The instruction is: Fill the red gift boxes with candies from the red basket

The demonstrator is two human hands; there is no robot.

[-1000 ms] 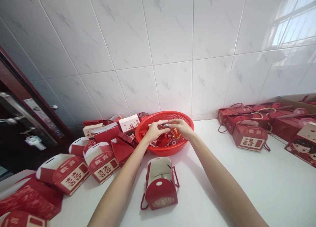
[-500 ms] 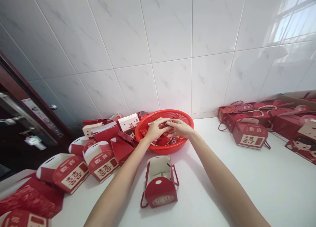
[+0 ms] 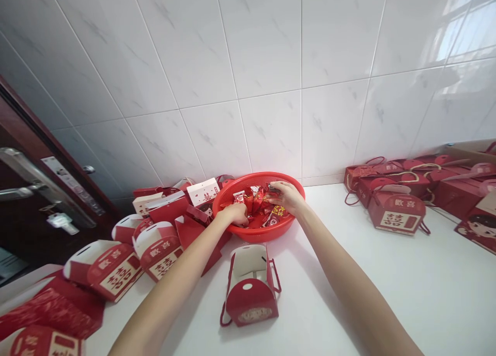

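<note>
A red plastic basket (image 3: 261, 235) by the wall holds wrapped red sweets (image 3: 253, 201). My left hand (image 3: 237, 214) reaches into its left side, fingers down among the sweets and mostly hidden. At the basket's right side, my right hand (image 3: 285, 195) has its fingers bent over the sweets; something dark and small shows at the fingertips, too small to make out. An open red box (image 3: 251, 299) with cord handles stands upright in front of the basket, between my forearms.
Several open red boxes (image 3: 110, 271) crowd the left side beside a door with a handle (image 3: 23, 190). More red boxes with cords (image 3: 397, 211) stand at the right. A tiled wall (image 3: 271, 128) rises behind the white table (image 3: 321, 304).
My hands have moved apart from the middle of the basket. The left one went left and down into the sweets; the right one shifted slightly right.
</note>
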